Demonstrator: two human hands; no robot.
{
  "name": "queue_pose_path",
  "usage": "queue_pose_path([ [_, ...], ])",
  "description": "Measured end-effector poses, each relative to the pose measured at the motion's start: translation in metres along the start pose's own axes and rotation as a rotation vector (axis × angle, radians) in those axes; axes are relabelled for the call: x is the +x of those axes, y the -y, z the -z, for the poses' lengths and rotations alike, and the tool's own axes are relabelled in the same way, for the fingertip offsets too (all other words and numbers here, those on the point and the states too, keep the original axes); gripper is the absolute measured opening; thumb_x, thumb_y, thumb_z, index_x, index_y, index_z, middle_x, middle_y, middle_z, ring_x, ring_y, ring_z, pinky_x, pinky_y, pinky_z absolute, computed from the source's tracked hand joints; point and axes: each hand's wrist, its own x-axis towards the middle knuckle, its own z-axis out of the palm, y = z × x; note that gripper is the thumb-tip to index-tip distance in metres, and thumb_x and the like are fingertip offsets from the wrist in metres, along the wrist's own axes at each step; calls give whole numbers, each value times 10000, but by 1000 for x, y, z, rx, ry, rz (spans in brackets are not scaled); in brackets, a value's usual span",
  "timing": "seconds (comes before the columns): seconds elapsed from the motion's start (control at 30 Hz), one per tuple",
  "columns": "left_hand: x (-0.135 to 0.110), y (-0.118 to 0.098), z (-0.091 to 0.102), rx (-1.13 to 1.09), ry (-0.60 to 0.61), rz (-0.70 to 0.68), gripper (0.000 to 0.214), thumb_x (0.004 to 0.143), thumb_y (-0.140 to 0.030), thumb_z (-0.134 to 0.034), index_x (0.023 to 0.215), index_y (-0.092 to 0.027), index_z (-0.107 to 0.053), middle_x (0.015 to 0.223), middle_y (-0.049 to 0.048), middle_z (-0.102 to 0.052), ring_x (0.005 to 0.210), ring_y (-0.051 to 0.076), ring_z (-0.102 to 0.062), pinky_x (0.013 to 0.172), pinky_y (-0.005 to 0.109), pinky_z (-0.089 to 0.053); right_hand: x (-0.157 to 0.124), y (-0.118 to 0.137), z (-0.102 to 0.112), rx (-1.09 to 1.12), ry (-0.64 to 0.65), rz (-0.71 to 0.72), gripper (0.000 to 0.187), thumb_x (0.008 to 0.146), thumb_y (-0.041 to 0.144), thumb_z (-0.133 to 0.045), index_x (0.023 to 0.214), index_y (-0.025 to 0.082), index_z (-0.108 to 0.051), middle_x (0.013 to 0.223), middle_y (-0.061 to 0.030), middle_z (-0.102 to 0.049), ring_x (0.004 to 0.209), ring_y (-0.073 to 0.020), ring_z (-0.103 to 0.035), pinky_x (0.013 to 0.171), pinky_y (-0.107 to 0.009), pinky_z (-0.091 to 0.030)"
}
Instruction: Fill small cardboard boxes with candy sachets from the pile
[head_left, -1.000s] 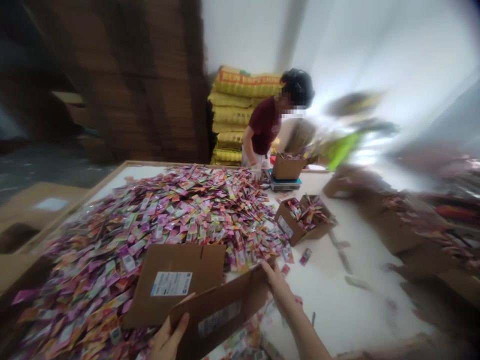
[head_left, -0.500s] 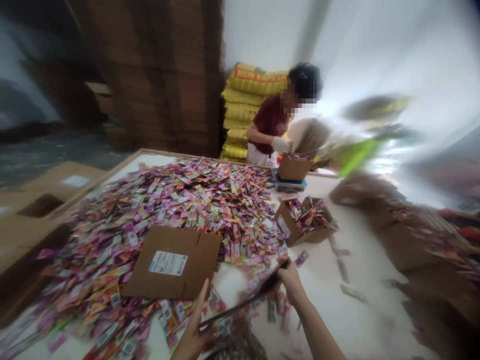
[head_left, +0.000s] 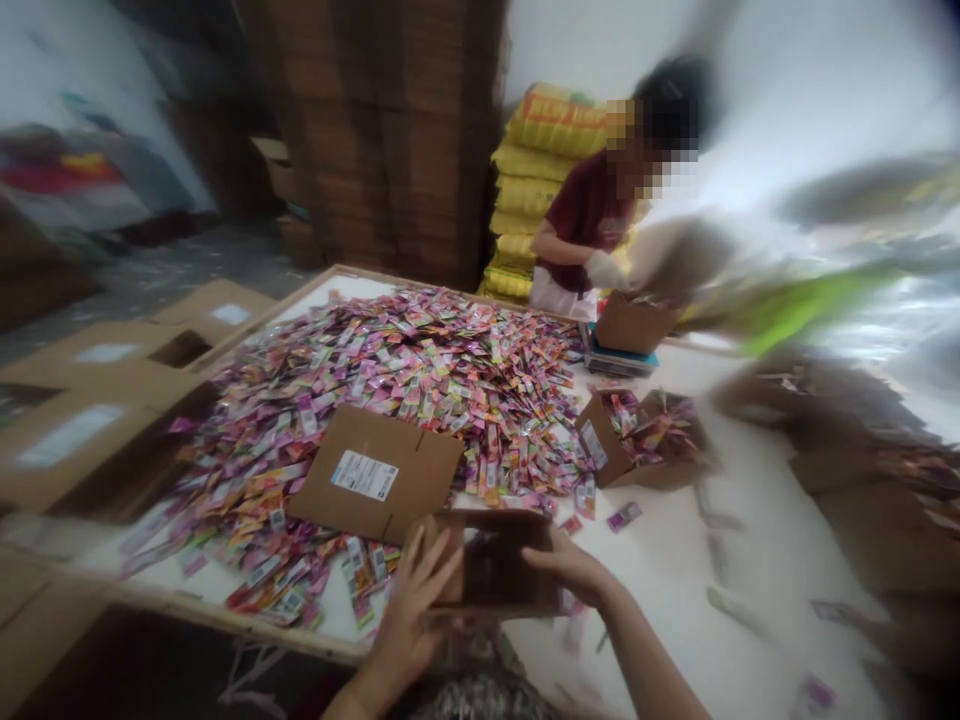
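Near the table's front edge I hold a small brown cardboard box [head_left: 510,575] between both hands, its dark inside facing me. My left hand [head_left: 420,590] presses on its left side with the fingers somewhat apart. On the right side, my right hand [head_left: 574,565] grips the edge with the thumb toward the opening. A flattened carton [head_left: 379,475] with a white label lies beyond my left hand, on a large heap of small colourful packets [head_left: 405,350]. To the right, an open box [head_left: 611,445] full of the same packets stands on the table.
Across the table [head_left: 645,560] a gloved person [head_left: 581,230] works at a box [head_left: 634,325] on a scale [head_left: 619,360]. Yellow sacks [head_left: 536,185] are stacked behind. Open cartons [head_left: 142,400] stand at the left; blurred filled boxes [head_left: 862,490] line the right.
The thin, folded cardboard piece in my hands now shows as an opened box, with my hands at its two sides. The view has swung left.
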Motion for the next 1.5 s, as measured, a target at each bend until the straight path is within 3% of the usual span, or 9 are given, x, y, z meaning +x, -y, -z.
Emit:
queue_pose_path([
  [0.1,-10,29,7,-75,101,111,558,781,-662,-662,1281,-413,-656,1514,64,-510,1475,404,-316,1187,703,-191,-8,0,7,153,167,-39,782,670,422,-813,1376,288,-505,1298,-85,-620,1010,-271,-667,770,-367,-558],
  [0.3,-8,8,-9,-452,-196,370,349,793,-497,-712,1025,-240,-671,1244,115,-684,1210,328,-594,1100,567,-416,37,-49,-19,-504,-481,182,557,410,187,-885,888,206,-599,961,-14,-594,884,-232,-570,777,-353,-507],
  [0.53,19,7,-19,-85,-540,269,578,836,-328,-648,1351,-180,-432,1373,167,-453,1344,346,-405,1137,580,-353,20,0,-20,-608,-179,364,496,670,259,-785,1160,242,-715,1200,-79,-697,1141,-297,-607,1040,-468,-441],
  [0.73,12,25,-13,-165,-573,268,636,847,-348,-652,1394,-202,-362,1483,180,-331,1416,348,-326,1163,572,-326,-4,-12,-89,-1103,-225,648,375,864,105,-576,1188,237,-712,1153,-95,-732,1162,-295,-610,1051,-498,-465],
  [0.93,11,3,10,102,-36,-246,303,905,-109,-429,1059,-267,-637,1194,52,-644,1240,269,-506,1164,603,-232,-14,-75,-110,-1172,-428,701,431,917,58,-455,1289,163,-646,1295,-147,-662,1231,-290,-574,1034,-501,-535],
  [1.07,42,-18,5,248,153,-230,285,940,-122,-378,822,-200,-625,876,69,-653,960,269,-571,993,556,-388,-5,-84,-107,-1230,-483,678,473,914,82,-454,1361,149,-595,1311,-168,-643,1255,-321,-544,1038,-562,-523],
  [1.2,59,-18,-3,230,203,-285,258,900,-186,-506,1115,-203,-647,1280,138,-616,1235,321,-517,1097,612,-304,6,-100,-116,-1278,-574,690,515,898,73,-448,1401,103,-555,1297,-193,-645,1251,-345,-547,1002,-564,-546],
  [1.3,64,-11,1,226,345,-324,973,645,-446,-815,1507,-283,-394,1611,213,-287,1461,499,-239,1130,769,-66,8,-98,-118,-1162,-585,713,507,909,81,-443,1397,138,-566,1306,-167,-650,1278,-329,-543,1030,-544,-531],
  [1.5,79,0,18,141,290,85,1068,443,-547,-904,1427,-428,-509,1523,205,-436,1404,564,-328,1115,759,-196,28,-40,-27,-496,-593,515,264,922,322,-550,1076,301,-764,1104,-68,-747,1070,-283,-673,990,-480,-535],
])
